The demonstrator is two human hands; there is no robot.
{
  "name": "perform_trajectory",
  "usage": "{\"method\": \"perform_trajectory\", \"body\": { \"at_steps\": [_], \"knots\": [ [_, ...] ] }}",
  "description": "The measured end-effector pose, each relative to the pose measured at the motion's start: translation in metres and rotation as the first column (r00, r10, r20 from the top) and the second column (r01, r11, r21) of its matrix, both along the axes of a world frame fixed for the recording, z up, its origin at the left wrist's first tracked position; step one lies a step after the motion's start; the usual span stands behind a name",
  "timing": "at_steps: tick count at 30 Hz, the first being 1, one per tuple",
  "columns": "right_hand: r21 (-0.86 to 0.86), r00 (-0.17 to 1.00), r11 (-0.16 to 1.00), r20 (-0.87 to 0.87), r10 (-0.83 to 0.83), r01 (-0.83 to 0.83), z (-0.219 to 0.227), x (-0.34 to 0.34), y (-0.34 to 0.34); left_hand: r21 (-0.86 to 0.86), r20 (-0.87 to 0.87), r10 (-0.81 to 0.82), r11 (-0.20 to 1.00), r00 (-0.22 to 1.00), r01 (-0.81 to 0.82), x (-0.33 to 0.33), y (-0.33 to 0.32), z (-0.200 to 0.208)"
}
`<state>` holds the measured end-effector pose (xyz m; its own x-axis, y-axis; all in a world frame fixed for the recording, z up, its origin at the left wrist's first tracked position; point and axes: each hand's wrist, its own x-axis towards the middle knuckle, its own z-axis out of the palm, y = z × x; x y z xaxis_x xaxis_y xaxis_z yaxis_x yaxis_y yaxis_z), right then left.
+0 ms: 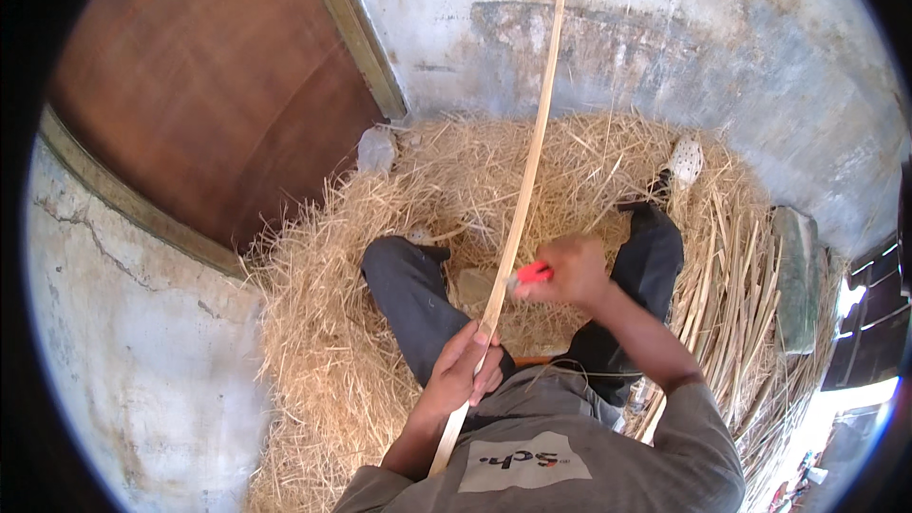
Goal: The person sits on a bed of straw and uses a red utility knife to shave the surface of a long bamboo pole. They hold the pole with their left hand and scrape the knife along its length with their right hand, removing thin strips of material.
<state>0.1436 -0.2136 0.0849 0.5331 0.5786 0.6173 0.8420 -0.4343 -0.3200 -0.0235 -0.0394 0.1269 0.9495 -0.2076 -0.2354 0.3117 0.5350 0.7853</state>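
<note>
Lower centre: left hand (465, 370) wrapped around a long pale strip (527, 180), which slants to the top of the frame; right hand (575, 271), mid-frame, closed on a red-handled tool (536, 272), its contact with the strip too blurred to tell. Probably best done with shallow, even strokes away from the left hand. Beyond: straw (456, 152), then stained wall (760, 95), upper right.

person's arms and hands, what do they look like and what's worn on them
The left hand and right hand are both bare, the right one slightly blurred. The right sleeve is plain dark grey and ends around the elbow; the left sleeve, partly in view, is also grey.
</note>
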Motion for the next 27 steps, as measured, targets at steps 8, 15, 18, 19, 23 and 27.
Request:
{"method": "perform_trajectory", "body": {
  "at_steps": [8,15,18,19,23,27],
  "knots": [
    [-0.115,0.886,0.901,-0.167,-0.432,0.418,0.012,0.058,-0.005,-0.015,-0.037,-0.046,0.999,0.998,0.045,-0.018,-0.004,-0.001],
    [0.0,1.0,1.0,-0.012,0.007,-0.007,0.003,0.005,0.002,0.005,0.036,-0.008,1.0,0.999,0.008,-0.013,0.001,-0.004],
    [-0.165,0.914,0.926,-0.173,-0.366,0.339,0.008,0.037,-0.01,0.068,-0.019,-0.067,0.995,0.998,0.068,-0.023,-0.002,-0.004],
    [-0.155,0.88,0.904,-0.213,-0.425,0.399,0.01,0.057,-0.02,0.102,-0.026,-0.1,0.989,0.995,0.102,-0.021,-0.003,-0.001],
    [-0.152,0.926,0.954,-0.239,-0.29,0.26,-0.008,0.053,-0.016,0.076,-0.02,-0.055,0.995,0.998,0.057,-0.019,-0.003,-0.002],
    [-0.027,0.998,1.0,-0.063,-0.018,0.017,-0.007,0.01,-0.006,0.0,0.003,-0.069,0.998,0.998,0.069,-0.013,0.0,-0.006]
  ]
}}
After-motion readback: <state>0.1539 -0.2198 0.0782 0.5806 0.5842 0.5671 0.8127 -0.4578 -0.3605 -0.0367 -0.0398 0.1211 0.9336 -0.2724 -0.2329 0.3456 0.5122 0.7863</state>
